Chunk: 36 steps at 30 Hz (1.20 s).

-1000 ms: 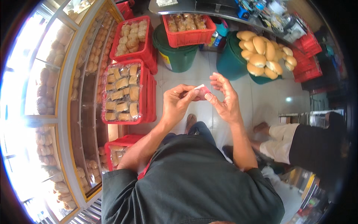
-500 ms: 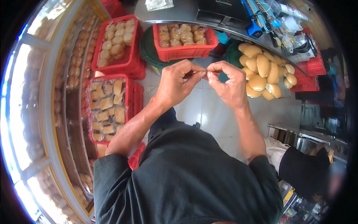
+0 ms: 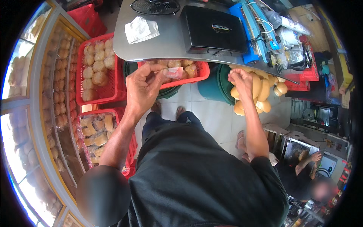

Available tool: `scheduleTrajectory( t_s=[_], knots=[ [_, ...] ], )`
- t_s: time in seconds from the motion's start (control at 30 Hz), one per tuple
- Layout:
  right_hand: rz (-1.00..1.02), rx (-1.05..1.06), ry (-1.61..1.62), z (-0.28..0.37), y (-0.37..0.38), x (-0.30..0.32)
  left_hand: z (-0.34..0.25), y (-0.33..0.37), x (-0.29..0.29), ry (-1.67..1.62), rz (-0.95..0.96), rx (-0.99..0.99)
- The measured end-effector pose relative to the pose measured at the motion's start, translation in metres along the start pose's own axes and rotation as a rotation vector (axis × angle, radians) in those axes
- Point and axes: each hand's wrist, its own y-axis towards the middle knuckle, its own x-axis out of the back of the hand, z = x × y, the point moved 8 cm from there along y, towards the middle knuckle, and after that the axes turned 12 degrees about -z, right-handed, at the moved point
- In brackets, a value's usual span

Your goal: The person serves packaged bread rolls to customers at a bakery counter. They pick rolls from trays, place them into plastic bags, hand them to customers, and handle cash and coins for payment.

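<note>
My left hand is raised over the near edge of a red crate of wrapped round buns. Its thumb and fingers pinch a small red-and-white slip, which looks thin and flat; whether it is paper or plastic I cannot tell. Off to the right, my right hand hovers above a heap of golden bread rolls, apart from the left. Its fingers are drawn together in a pinch, and anything between them is hidden or too small to name.
A metal counter ahead carries a black box, a fan and a blue sealer. Red crates of bread and a glazed bread cabinet line the left. Another person is at the lower right; another head shows lower left.
My hands, fingertips together before, have moved apart, the slip staying in the left. The view has shifted, showing more of the counter. A blurred head has appeared at lower left.
</note>
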Motion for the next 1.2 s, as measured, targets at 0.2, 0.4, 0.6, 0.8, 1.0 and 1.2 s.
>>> scheduleTrajectory(
  t_s=[0.2,0.4,0.6,0.8,1.0,1.2],
  knots=[
    [-0.202,0.169,-0.207,-0.054,0.097,-0.053,0.046,0.010,-0.029,0.330,0.001,-0.005],
    [-0.108,0.310,0.020,-0.053,0.090,-0.066,0.092,0.013,-0.049,0.365,-0.167,0.106],
    [0.343,-0.071,0.226,-0.066,0.091,-0.061,0.066,0.028,-0.082,0.410,-0.189,0.044],
    [0.239,0.088,0.281,0.096,0.114,-0.024,0.066,0.037,-0.070,0.456,-0.166,0.021],
    [0.057,0.317,0.516,0.213,0.254,-0.071,0.063,0.042,-0.071,0.445,-0.131,-0.035],
    [0.029,0.207,0.275,0.243,0.414,-0.128,0.057,0.053,-0.075,0.265,-0.156,0.111]
  ],
)
